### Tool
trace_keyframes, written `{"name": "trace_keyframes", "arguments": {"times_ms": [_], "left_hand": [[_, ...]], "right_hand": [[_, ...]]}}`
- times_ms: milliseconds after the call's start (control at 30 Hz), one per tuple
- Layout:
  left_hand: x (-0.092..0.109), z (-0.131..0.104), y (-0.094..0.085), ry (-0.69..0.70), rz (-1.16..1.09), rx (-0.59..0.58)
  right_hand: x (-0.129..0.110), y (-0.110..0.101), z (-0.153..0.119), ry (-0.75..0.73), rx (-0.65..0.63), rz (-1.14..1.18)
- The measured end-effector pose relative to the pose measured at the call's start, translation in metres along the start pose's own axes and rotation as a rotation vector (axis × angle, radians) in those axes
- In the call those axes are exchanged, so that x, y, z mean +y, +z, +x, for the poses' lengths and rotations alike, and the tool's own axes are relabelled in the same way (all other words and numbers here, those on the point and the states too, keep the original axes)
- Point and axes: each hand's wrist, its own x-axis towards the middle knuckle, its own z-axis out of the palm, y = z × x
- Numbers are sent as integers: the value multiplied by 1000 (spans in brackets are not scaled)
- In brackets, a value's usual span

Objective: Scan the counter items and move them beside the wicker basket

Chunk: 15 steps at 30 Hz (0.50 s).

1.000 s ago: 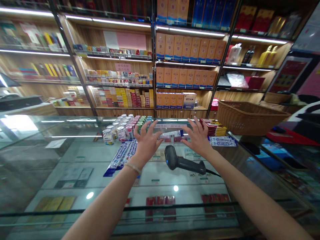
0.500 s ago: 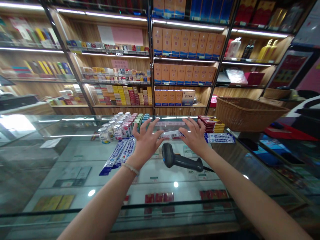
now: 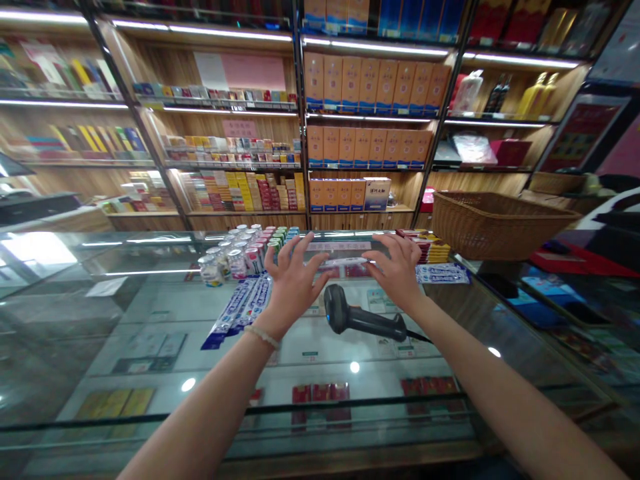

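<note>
Over the big glass counter (image 3: 190, 293), the left hand (image 3: 293, 281) and right hand (image 3: 399, 272) have half-curled fingers. A dark scanner (image 3: 367, 321) lies nearer me — and a thin white packet (image 3: 346, 262) is pinched between them, one end each.

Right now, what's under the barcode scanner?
The glass counter; through it, cards show beside the scanner. Whatever lies directly beneath the scanner is covered, so can't tell.

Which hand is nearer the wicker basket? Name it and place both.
Right. The right hand is to the left of the wicker basket; the left hand is farther left, beyond the right hand.
</note>
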Motion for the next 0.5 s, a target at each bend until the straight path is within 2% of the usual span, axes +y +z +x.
{"name": "trace_keyframes", "arguments": {"times_ms": [200, 333, 500], "left_hand": [[0, 1, -2, -81, -31, -20], [0, 2, -2, -133, -76, -45], [0, 3, -2, -165, -100, -68]], "right_hand": [[-2, -6, 0, 85, -80, 60], [-5, -6, -1, 58, -110, 24], [-8, -6, -3, -25, -58, -63]]}}
